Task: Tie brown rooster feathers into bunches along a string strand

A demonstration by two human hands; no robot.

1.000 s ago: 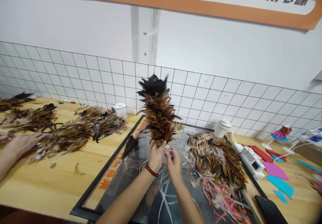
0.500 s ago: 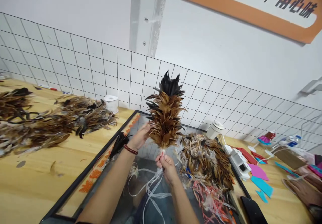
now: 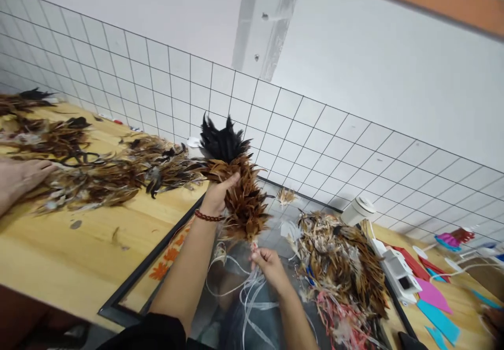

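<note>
A feather bundle (image 3: 246, 203), brown with a black top (image 3: 222, 139), stands tilted to the left over the glass tabletop. My left hand (image 3: 220, 195), below a red bead bracelet, is against its left side, the thumb across the brown feathers and the fingers behind. At the bundle's bound base, my right hand (image 3: 268, 266) pinches the white and pink tie. White plastic strips (image 3: 254, 300) hang beneath that hand. Loose brown feathers (image 3: 338, 255) are heaped to the right, above pink strands (image 3: 338, 313).
Another person's hand (image 3: 23, 179) rests by more feathers (image 3: 106, 179) and black scissors (image 3: 81, 158) on the wooden table (image 3: 51, 250). At the right are a white-lidded container (image 3: 358, 209), a power strip (image 3: 399, 276) and coloured pieces (image 3: 439, 321). A wire grid (image 3: 275, 114) stands behind.
The bundle has tipped left, and my left hand has come across its front. The view has shifted, bringing another person's hand in at the left. A small feather tuft now shows behind the bundle.
</note>
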